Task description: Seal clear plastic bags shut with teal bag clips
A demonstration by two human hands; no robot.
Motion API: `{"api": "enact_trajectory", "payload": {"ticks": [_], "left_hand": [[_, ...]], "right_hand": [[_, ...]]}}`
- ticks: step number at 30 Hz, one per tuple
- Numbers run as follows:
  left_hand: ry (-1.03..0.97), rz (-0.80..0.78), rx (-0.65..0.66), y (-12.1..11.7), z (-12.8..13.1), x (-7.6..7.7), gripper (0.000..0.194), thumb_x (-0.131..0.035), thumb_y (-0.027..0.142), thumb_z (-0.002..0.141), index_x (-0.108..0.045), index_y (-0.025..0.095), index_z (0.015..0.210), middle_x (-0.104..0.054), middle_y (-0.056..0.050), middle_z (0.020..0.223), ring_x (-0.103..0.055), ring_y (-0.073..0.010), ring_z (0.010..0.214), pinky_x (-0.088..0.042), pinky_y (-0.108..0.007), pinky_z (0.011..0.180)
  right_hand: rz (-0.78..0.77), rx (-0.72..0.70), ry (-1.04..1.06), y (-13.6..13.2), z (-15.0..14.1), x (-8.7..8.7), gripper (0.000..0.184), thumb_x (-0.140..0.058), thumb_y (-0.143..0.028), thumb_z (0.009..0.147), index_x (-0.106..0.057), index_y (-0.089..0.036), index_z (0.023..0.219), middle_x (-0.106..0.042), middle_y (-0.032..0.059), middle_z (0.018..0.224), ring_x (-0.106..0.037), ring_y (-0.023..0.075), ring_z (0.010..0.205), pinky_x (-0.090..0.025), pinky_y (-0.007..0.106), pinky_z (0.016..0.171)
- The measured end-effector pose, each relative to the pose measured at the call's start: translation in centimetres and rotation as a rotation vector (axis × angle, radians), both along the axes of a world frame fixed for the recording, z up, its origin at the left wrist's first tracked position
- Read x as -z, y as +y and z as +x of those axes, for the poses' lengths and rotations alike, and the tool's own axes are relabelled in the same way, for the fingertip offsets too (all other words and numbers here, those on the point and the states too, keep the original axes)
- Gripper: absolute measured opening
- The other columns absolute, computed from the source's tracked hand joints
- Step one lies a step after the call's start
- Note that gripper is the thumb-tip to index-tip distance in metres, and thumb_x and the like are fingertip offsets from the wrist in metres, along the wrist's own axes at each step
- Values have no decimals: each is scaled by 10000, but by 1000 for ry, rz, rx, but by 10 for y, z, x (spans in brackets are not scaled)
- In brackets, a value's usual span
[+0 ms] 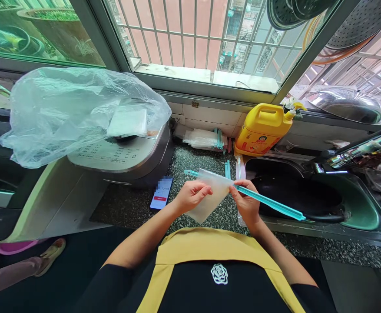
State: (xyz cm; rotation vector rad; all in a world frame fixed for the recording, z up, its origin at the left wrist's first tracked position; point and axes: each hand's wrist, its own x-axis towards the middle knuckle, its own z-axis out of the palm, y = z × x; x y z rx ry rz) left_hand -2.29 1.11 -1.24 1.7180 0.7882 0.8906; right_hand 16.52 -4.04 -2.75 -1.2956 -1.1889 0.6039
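A frosted, translucent plastic bag (215, 193) hangs between my two hands, just above the speckled counter. My left hand (192, 195) is closed at the bag's left side, thumb on top of the curled fingers. My right hand (247, 203) pinches a long teal bag-sealing clip (275, 202) at the bag's upper right corner. The clip's long free part slants down to the right, over the sink's edge. From behind the bag's upper left corner sticks out a shorter teal end (190, 173); whether it belongs to the same clip is hidden.
A phone (161, 193) lies beside the rice cooker (118, 156), which has a big clear plastic bag (79, 108) on top. More teal clips (227, 168) and packed bags (205, 139) lie behind. A yellow jug (262, 130) stands by the sink (366, 208), which holds a black pan (294, 191).
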Motion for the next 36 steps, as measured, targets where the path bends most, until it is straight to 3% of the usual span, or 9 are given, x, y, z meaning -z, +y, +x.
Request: {"api": "enact_trajectory", "payload": {"ticks": [3, 8, 13, 17, 25, 36], "left_hand": [[-92, -133, -59, -2, 2, 4, 319, -618, 458, 764, -659, 163, 651, -665, -38, 635, -581, -140, 608, -432, -252, 614], [-379, -432, -329, -5, 7, 20, 435, -757, 515, 600, -485, 182, 672, -556, 45, 606, -490, -83, 554, -386, -205, 565], [-443, -740, -239, 2, 10, 21, 597, -841, 512, 445, -559, 163, 839, -678, -22, 726, -624, -153, 666, -458, -260, 669], [-429, -878, -239, 6, 15, 13, 556, -859, 506, 365, -647, 106, 689, -679, -50, 618, -602, -147, 567, -449, -266, 618], [-612, -953, -311, 1, 23, 13, 384, -872, 377, 381, -686, 124, 602, -676, -10, 568, -578, -111, 506, -443, -235, 566], [-629, -949, -410, -1, 23, 12, 317, -836, 348, 380, -632, 135, 497, -638, 4, 490, -528, -94, 451, -415, -232, 524]], "right_hand": [[-21, 12, 52, 1, -2, -3, 133, -674, -293, 748, -578, -222, 809, -589, -36, 638, -538, 110, 504, -432, 237, 455], [-11, 57, 80, 0, -1, -4, 154, -681, -307, 735, -568, -220, 794, -601, -34, 650, -564, 116, 530, -454, 242, 476], [-23, 53, 76, 0, -2, -1, 172, -689, -325, 731, -571, -219, 799, -597, -34, 650, -562, 116, 529, -462, 245, 479], [-30, 20, 61, 1, -3, 1, 165, -688, -327, 737, -573, -224, 797, -600, -28, 654, -565, 124, 531, -467, 256, 482], [-50, -3, -3, -1, -1, 2, 175, -679, -357, 746, -580, -223, 800, -587, -24, 640, -533, 118, 504, -444, 247, 448], [-44, -30, -38, 2, -2, 9, 151, -652, -333, 770, -593, -215, 842, -608, 6, 748, -559, 120, 564, -480, 251, 489]]}}
